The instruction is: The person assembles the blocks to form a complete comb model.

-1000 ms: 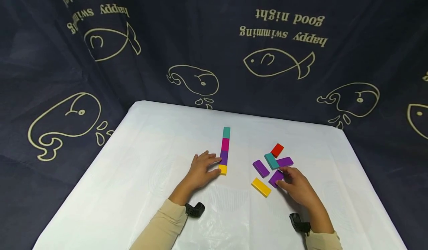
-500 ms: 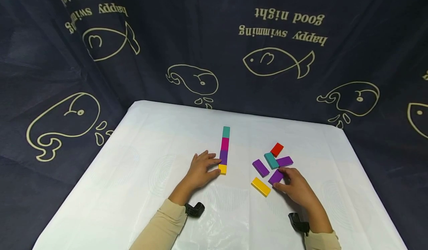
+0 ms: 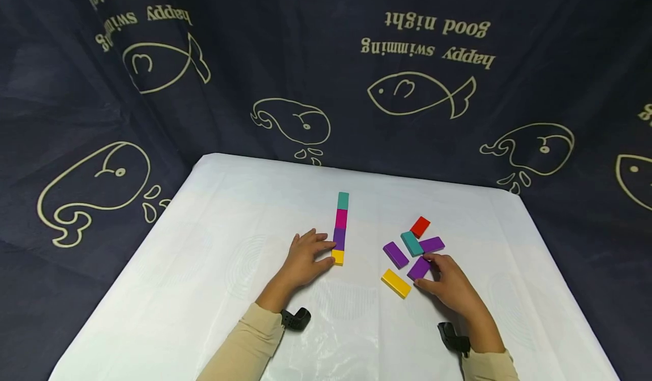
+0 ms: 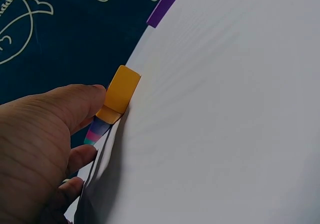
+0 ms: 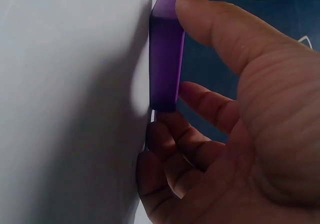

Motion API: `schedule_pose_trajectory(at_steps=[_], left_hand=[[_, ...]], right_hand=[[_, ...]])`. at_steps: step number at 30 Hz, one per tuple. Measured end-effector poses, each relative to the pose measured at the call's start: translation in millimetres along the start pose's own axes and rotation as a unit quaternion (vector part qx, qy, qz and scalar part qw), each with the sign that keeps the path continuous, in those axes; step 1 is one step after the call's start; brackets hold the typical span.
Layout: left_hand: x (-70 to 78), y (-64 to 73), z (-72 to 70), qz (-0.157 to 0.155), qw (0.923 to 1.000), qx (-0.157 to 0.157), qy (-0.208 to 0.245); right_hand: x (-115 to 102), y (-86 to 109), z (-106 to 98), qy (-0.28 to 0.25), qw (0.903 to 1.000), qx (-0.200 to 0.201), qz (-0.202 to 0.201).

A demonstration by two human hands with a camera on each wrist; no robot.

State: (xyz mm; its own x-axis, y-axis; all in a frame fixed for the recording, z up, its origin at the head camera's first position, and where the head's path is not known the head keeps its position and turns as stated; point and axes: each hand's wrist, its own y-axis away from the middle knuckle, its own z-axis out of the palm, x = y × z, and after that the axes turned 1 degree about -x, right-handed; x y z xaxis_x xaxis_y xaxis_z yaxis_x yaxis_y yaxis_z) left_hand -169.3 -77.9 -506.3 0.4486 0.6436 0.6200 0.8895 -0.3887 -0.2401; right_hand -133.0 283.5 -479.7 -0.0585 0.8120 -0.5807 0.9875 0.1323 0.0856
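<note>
In the head view a straight row stands left of centre: a teal block (image 3: 343,200), a magenta block (image 3: 340,218), a purple block (image 3: 339,238) and a yellow block (image 3: 338,257), end to end. My left hand (image 3: 304,258) rests beside its near end, thumb touching the yellow block, forefinger at the purple one. To the right, my right hand (image 3: 450,283) holds another purple block (image 3: 419,268) by its ends, between thumb and forefinger. That block lies low at the table in the right wrist view, its other fingers loosely bent.
Near the right hand lie a loose yellow block (image 3: 395,283), a purple block (image 3: 395,255), a teal block (image 3: 411,244), a red block (image 3: 420,227) and a further purple block (image 3: 432,244). White cloth covers the table (image 3: 229,211); a dark printed curtain (image 3: 326,41) hangs behind.
My right thumb has shifted slightly toward the near end of the purple block. The left hand and the row keep their places; the head view has drifted a little.
</note>
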Motion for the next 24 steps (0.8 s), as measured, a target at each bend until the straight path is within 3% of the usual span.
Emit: schedule_pose_trajectory(at_steps=[16,24], left_hand=[[-1.4,-0.1,0.1,0.002,1.0,0.004,-0.002],[-2.9,-1.0,2.6,0.002,1.0,0.005,-0.004]], right_hand=[[-2.1,1.8,-0.8,0.016,0.9991,0.033,-0.02],[-4.8,2.2,-3.6,-0.006,0.9966,0.055,-0.062]])
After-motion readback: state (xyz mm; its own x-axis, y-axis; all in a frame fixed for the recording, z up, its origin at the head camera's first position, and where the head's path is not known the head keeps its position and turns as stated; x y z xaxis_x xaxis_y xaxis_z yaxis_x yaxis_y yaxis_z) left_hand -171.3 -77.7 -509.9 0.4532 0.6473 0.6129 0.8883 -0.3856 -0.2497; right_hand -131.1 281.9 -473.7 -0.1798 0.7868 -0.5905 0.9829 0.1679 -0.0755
